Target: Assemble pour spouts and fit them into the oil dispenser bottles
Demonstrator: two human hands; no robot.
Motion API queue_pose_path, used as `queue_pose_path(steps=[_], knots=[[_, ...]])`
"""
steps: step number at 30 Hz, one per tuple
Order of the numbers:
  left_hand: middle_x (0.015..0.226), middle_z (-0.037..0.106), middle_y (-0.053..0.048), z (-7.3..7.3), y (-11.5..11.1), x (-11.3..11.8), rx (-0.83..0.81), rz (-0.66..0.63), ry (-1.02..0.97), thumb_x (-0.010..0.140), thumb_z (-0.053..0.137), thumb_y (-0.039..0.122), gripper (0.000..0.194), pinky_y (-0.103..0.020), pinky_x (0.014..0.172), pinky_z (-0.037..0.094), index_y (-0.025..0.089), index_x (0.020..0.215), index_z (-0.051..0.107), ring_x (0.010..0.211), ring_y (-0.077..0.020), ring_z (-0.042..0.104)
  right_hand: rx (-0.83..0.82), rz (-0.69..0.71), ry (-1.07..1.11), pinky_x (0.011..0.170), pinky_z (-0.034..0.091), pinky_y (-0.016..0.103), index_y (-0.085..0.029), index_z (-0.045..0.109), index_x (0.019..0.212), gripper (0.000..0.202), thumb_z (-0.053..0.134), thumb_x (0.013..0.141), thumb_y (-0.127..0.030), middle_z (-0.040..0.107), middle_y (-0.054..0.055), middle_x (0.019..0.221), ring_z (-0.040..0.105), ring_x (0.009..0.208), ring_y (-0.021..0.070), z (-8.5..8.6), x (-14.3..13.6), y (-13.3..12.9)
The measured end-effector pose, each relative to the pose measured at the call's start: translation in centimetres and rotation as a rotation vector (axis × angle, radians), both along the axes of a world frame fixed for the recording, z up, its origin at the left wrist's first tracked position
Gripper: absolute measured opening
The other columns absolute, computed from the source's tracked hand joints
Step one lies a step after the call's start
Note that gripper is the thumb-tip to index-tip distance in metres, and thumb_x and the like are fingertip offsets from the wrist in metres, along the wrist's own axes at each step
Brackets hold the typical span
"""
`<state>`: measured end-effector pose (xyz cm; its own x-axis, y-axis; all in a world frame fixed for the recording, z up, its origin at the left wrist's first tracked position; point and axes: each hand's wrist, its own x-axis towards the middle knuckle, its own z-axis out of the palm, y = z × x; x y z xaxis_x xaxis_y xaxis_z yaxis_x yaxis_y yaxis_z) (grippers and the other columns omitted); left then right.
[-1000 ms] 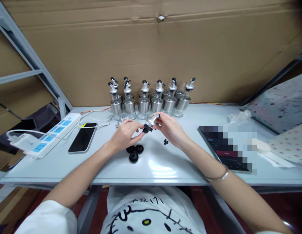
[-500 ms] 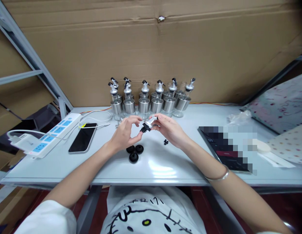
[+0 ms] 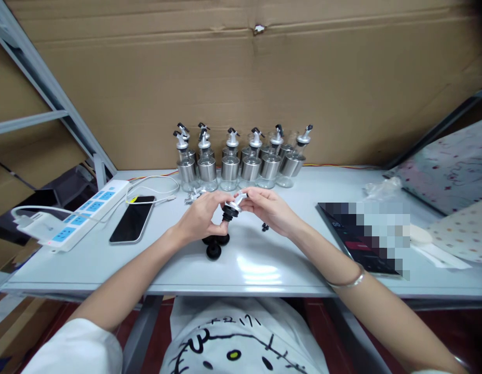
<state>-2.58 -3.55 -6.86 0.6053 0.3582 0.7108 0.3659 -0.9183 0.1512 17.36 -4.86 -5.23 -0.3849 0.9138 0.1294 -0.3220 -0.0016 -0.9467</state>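
Observation:
Both hands are on one bottle pourer spout (image 3: 230,209), silver with a black ribbed stopper, held tilted above the table. My left hand (image 3: 200,215) grips its stopper end between thumb and fingers. The fingers of my right hand (image 3: 270,208) close round the silver spout end. Below my left hand lie several black rubber stoppers (image 3: 213,251), partly covered by it. Tiny black pieces (image 3: 265,227) rest under my right wrist. Silver spout parts (image 3: 194,195) lie just behind my left hand.
Glass bottles with steel sleeves (image 3: 229,169) stand in rows at the back, many topped with pourers. To the left are a phone (image 3: 132,220), a power strip (image 3: 89,214) and a white cable (image 3: 155,178). A tablet (image 3: 353,239) and plastic bag (image 3: 384,187) lie at right.
The pourer has turned so its stopper points more downward. My left fingers have closed onto it, and my left hand now covers part of the black stoppers.

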Motion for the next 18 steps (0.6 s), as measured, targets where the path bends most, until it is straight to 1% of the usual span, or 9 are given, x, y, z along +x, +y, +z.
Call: queue_pose_path(steps=[4,8,12,16,18], knots=[[0.103,0.064,-0.005,-0.24,0.04,-0.05,-0.001,0.008,-0.01,0.061,0.051,0.01,0.053,-0.034,0.079,0.048,0.022,0.112,0.042,0.085,-0.0181,0.063,0.007,0.014,-0.041,0.082,0.048,0.033,-0.02,0.071,0.079,0.033,0.074,0.067,-0.05,0.069,0.002,0.076,0.062,0.073,0.0137,0.12,0.08,0.0],[0.104,0.064,-0.005,-0.28,0.18,0.04,0.06,-0.032,-0.033,0.065,0.051,0.009,0.048,-0.034,0.079,0.047,0.022,0.11,0.042,0.084,-0.0165,0.063,0.003,0.001,-0.055,0.081,0.048,0.033,-0.02,0.072,0.077,0.034,0.076,0.062,-0.05,0.07,0.002,0.074,0.062,0.071,0.0138,0.09,0.14,0.1],[0.101,0.065,-0.005,-0.2,0.26,0.09,0.097,-0.044,-0.029,0.067,0.052,0.009,0.044,-0.033,0.078,0.046,0.021,0.108,0.042,0.084,-0.0159,0.063,-0.008,0.001,-0.046,0.08,0.048,0.032,-0.02,0.072,0.079,0.032,0.077,0.064,-0.048,0.07,0.001,0.074,0.063,0.069,0.0127,-0.03,0.2,0.16],[0.097,0.065,-0.002,-0.3,0.26,0.1,0.112,-0.012,-0.018,0.067,0.051,0.009,0.043,-0.035,0.082,0.045,0.022,0.107,0.042,0.079,-0.015,0.063,-0.023,0.014,-0.038,0.077,0.048,0.03,-0.02,0.073,0.08,0.031,0.077,0.064,-0.046,0.07,0.0,0.071,0.063,0.067,0.0118,-0.04,0.32,0.15],[0.095,0.064,-0.002,-0.35,0.22,0.13,0.114,-0.001,-0.024,0.067,0.051,0.01,0.042,-0.035,0.082,0.045,0.022,0.107,0.041,0.075,-0.0143,0.062,-0.03,0.034,-0.029,0.076,0.049,0.03,-0.019,0.073,0.08,0.03,0.077,0.065,-0.045,0.07,0.001,0.071,0.062,0.067,0.0117,0.01,0.39,0.12]])
